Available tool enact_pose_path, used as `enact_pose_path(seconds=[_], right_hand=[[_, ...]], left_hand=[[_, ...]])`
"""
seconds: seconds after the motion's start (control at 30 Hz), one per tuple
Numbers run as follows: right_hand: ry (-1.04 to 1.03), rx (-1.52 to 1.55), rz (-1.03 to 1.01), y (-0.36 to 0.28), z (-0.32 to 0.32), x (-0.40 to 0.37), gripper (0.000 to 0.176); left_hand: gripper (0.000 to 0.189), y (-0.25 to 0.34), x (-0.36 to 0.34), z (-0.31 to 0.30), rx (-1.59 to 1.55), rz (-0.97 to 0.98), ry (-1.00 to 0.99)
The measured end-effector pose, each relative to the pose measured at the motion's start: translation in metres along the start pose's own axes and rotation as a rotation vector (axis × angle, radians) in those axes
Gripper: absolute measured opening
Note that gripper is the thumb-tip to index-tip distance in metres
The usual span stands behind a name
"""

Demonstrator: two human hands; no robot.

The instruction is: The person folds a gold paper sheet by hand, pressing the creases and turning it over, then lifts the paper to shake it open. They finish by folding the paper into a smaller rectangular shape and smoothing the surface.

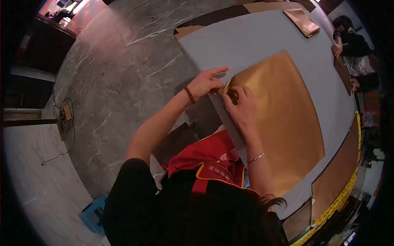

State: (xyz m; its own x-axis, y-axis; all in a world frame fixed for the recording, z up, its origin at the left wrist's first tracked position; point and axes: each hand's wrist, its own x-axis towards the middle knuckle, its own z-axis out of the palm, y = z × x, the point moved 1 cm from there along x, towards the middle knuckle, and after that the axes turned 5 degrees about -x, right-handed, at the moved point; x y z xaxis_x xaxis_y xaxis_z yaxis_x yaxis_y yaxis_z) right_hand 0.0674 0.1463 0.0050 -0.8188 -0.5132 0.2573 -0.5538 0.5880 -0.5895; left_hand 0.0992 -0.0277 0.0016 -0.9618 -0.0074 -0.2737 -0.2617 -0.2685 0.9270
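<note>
A gold, satiny sheet of cloth [283, 119] lies spread on the grey tabletop [242, 37]. At its near left corner, by the table edge, both hands meet. My left hand [206, 84], below a beaded bracelet, pinches the corner with its index finger stretched out. Close beside it, my right hand [244, 108] has thumb and fingertips closed on the same edge, which is gathered up there. What exactly lies between the fingertips is too small to make out. The rest of the sheet runs flat to the right and toward me.
A folded copper-coloured piece [301, 22] lies at the table's far end. Across the table, another person's hands [337, 49] are at a brown panel [343, 76]. Yellow patterned edging [338, 209] borders the right side. A blue stool [93, 214] and a cable [57, 158] are on the floor left.
</note>
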Motion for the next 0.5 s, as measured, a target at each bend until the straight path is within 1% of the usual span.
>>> enact_pose_path(seconds=[0.03,0.1,0.13,0.17,0.23,0.27,0.37,0.43,0.5], right_hand=[[-0.001,0.000,-0.001,0.002,0.002,-0.001,0.028],[0.037,0.067,0.038,0.007,0.006,-0.003,0.021],[-0.008,0.091,0.076,0.006,0.002,-0.002,0.020],[-0.009,0.090,0.077,0.007,0.002,-0.003,0.020],[-0.019,0.219,0.130,0.011,0.002,-0.004,0.021],[-0.019,0.218,0.132,0.011,0.001,-0.004,0.021],[-0.005,0.445,0.260,0.012,-0.002,-0.004,0.022],[-0.012,0.481,0.247,0.018,0.003,-0.005,0.024],[0.000,0.501,0.289,0.018,0.006,-0.005,0.024]], left_hand=[[0.060,0.000,-0.001,0.000,-0.028,-0.009,-0.025],[0.060,0.000,-0.001,-0.001,-0.023,-0.014,-0.027],[0.059,-0.001,-0.001,-0.002,-0.017,-0.019,-0.030],[0.059,-0.002,-0.001,-0.003,-0.017,-0.020,-0.031],[0.059,-0.004,-0.002,-0.007,-0.057,-0.010,-0.048],[0.059,-0.004,-0.002,-0.008,-0.058,-0.011,-0.049],[0.058,-0.003,-0.005,-0.010,-0.084,-0.050,-0.034],[0.056,-0.002,-0.006,-0.010,-0.051,-0.033,-0.029],[0.055,-0.002,-0.005,-0.010,-0.048,-0.025,-0.026]])
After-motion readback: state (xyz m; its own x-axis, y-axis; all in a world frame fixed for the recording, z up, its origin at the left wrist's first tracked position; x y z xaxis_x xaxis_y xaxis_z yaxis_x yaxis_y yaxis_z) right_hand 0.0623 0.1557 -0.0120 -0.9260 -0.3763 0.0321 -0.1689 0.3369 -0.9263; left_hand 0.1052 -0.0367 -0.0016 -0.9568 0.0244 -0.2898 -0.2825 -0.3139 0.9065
